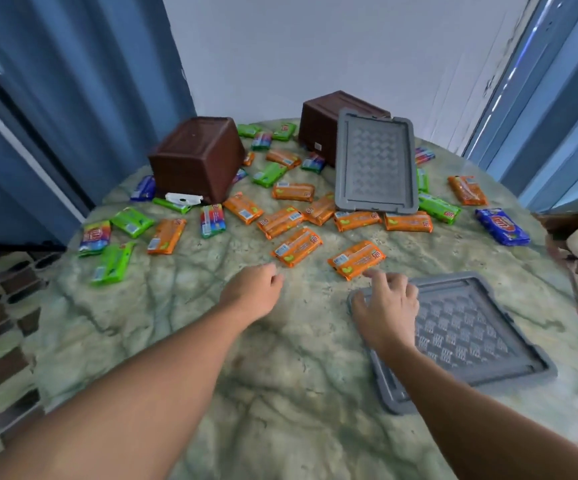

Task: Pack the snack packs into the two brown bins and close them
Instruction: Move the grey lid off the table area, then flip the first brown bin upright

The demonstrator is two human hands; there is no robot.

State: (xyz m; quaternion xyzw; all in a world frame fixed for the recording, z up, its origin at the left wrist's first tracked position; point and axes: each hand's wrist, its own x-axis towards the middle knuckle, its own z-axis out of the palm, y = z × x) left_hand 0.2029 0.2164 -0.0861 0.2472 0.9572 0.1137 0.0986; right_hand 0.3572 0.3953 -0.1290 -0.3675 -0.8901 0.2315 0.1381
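Green marbled table (pixel 280 375) w/ snack packs (pixel 296 245) scattered loose, both brown bins (pixel 197 157) upside down, so nothing packed yet. Left hand (pixel 252 292) loosely curled, empty; right hand (pixel 386 303) relaxed, empty, over near gray lid (pixel 471 334), reaching for packs prob

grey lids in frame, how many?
2. One grey lid leans against the far right brown bin, its lower edge on snack packs. The other lid lies flat on the table at near right, with the right hand over its corner. None seem hidden.
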